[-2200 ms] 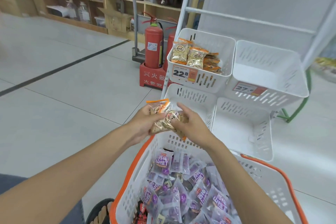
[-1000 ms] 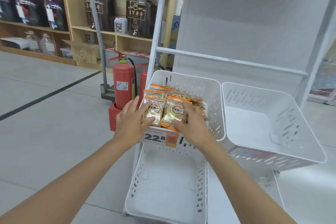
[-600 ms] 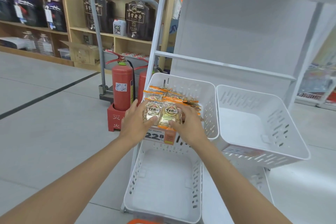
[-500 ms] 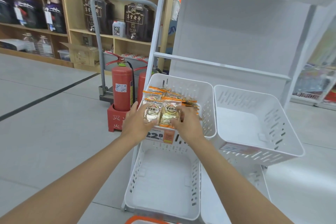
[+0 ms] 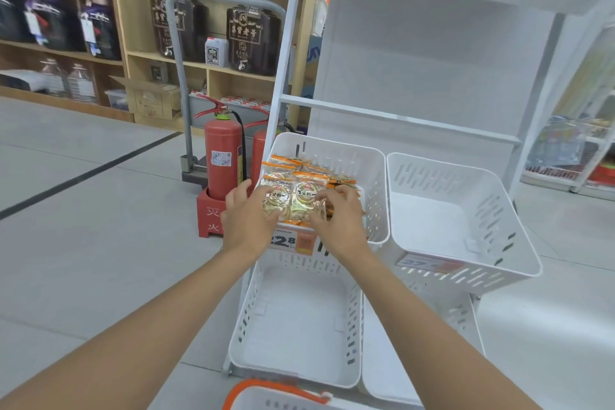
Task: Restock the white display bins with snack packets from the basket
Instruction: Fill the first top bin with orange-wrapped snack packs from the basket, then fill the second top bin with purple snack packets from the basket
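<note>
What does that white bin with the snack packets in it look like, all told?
The white bin looks like moulded plastic, with slotted walls and rounded corners. It sits on the rack, left of a similar bin. A price tag reading 22.8 is on its front. Orange-edged snack packets stand inside; the left hand and right hand hold the front two.

- Left grip [image 5: 245, 225]: bare hand, bare wrist.
- Right grip [image 5: 341, 226]: bare hand, bare wrist.
- Left forearm [image 5: 149, 329]: bare throughout.
- Right forearm [image 5: 422, 326]: bare throughout.
</note>
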Available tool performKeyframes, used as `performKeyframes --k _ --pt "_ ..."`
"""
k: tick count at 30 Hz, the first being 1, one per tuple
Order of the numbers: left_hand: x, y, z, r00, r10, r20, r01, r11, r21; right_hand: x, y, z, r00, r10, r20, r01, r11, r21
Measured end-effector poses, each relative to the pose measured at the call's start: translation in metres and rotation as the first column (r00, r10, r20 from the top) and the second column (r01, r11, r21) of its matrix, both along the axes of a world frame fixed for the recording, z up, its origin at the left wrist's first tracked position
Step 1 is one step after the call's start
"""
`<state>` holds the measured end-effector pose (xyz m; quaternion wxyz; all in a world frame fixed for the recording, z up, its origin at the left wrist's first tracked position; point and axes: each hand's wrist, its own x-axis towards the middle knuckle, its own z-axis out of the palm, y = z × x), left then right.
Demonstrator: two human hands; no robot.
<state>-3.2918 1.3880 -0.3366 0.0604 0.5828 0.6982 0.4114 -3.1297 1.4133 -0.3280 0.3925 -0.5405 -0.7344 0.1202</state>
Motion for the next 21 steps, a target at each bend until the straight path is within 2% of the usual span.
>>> performKeyframes --k 3,6,10,14,17,19,21 --pt "0.016 -0.023 0.008 0.999 -0.049 -0.014 0.049 0.997 0.055 0.013 -0.026 0.002 0.999 0.027 -0.029 -0.028 1.000 -0.004" --pt "0.038 -0.054 0.006 0.981 -0.188 0.052 0.186 0.982 0.037 0.035 -0.068 -0.007 0.997 0.063 0.053 -0.060 0.997 -0.053" --pt "0.068 -0.110 -0.024 0.951 -0.286 0.114 0.300 0.944 -0.139 0.071 -0.135 -0.032 0.985 0.088 0.152 -0.055 0.976 -0.212" --pt "0.092 -0.171 -0.079 0.895 -0.354 0.273 0.434 0.832 -0.346 0.116 -0.199 -0.080 0.918 0.243 0.313 -0.057 0.862 -0.503" --pt "0.097 -0.210 -0.123 0.874 -0.340 0.347 0.469 0.778 -0.418 0.143 -0.238 -0.121 0.878 0.332 0.346 -0.010 0.733 -0.680" --pt "0.095 -0.227 -0.150 0.880 -0.313 0.358 0.457 0.762 -0.458 0.161 -0.255 -0.143 0.893 0.298 0.338 0.039 0.696 -0.717" --pt "0.093 -0.237 -0.169 0.889 -0.267 0.371 0.435 0.745 -0.505 0.178 -0.267 -0.165 0.901 0.251 0.353 0.081 0.703 -0.707"
